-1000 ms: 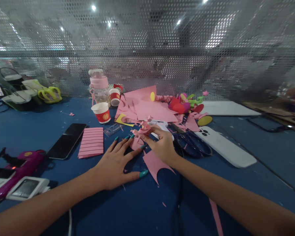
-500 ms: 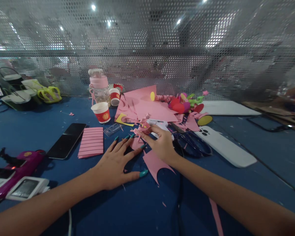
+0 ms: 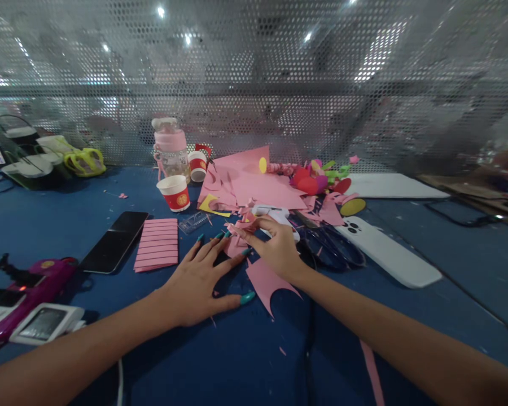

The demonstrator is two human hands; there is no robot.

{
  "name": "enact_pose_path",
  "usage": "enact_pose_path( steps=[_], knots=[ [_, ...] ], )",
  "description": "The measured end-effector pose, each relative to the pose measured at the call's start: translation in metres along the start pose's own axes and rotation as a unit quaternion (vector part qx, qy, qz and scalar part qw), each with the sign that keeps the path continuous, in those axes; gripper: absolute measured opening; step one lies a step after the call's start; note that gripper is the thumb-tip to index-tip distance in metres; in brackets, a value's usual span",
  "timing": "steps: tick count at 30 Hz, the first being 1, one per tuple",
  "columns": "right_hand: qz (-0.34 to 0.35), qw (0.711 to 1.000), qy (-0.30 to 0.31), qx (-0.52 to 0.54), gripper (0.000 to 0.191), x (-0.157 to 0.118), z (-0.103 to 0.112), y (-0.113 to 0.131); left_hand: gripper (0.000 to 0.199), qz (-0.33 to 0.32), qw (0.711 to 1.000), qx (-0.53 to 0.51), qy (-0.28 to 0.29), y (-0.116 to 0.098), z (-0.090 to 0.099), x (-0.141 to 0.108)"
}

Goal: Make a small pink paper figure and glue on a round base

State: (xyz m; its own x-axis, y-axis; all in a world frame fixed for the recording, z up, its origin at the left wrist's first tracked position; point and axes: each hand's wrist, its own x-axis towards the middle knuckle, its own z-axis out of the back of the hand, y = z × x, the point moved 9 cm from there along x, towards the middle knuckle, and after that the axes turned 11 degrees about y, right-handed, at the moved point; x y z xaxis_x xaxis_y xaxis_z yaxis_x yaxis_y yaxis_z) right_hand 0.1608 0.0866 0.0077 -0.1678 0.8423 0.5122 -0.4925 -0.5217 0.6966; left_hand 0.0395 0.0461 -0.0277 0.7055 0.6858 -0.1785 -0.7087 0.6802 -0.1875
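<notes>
My left hand (image 3: 201,282) lies flat on the blue tabletop with its fingers spread and its fingertips near small pink paper scraps. Just beyond it, my right hand (image 3: 277,248) pinches a piece of pink paper (image 3: 239,228), low over the scraps. Which part of the paper is gripped stays partly hidden behind the fingers. Under the right wrist rests a pink paper offcut (image 3: 271,285) with a curved cut edge. Behind the right hand is a white tool (image 3: 273,211), partly covered. Blue-handled scissors (image 3: 332,248) lie to the right of it.
Left of my hands are a lined pink paper stack (image 3: 156,245), a black phone (image 3: 115,242) and a purple device (image 3: 29,293). Beyond stand a paper cup (image 3: 174,193) and a bottle (image 3: 171,149). Large pink sheets (image 3: 262,186) lie at the back, a white phone (image 3: 392,251) at right.
My right hand has shifted very slightly to the left, and the pink paper in its fingers sits lower. My left hand has stayed in place.
</notes>
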Motion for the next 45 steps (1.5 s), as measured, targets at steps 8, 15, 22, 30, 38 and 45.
enact_pose_path(
  steps=[8, 15, 22, 30, 38, 45],
  knots=[
    [0.035, 0.999, 0.007, -0.018, 0.010, 0.000, -0.001, 0.006, 0.072, 0.004, 1.000, 0.002, 0.001, 0.001, -0.001, 0.001],
    [0.097, 0.995, -0.031, -0.022, 0.009, -0.005, 0.007, 0.020, 0.071, 0.000, 1.000, 0.003, -0.005, 0.000, 0.000, 0.001],
    [0.088, 0.995, 0.000, -0.040, 0.011, -0.001, 0.000, 0.018, 0.071, 0.002, 1.000, 0.006, 0.004, 0.001, -0.001, 0.002],
    [0.089, 0.995, -0.032, -0.020, 0.009, -0.005, 0.008, 0.018, 0.071, 0.000, 1.000, -0.007, -0.006, 0.001, -0.001, 0.000],
    [0.077, 0.996, 0.003, -0.038, 0.011, 0.000, 0.000, 0.016, 0.071, 0.000, 1.000, 0.007, -0.005, 0.000, -0.001, 0.000],
    [0.069, 0.997, -0.020, -0.024, 0.009, -0.003, 0.006, 0.016, 0.071, -0.003, 1.000, 0.001, -0.010, 0.000, 0.001, 0.000]
  ],
)
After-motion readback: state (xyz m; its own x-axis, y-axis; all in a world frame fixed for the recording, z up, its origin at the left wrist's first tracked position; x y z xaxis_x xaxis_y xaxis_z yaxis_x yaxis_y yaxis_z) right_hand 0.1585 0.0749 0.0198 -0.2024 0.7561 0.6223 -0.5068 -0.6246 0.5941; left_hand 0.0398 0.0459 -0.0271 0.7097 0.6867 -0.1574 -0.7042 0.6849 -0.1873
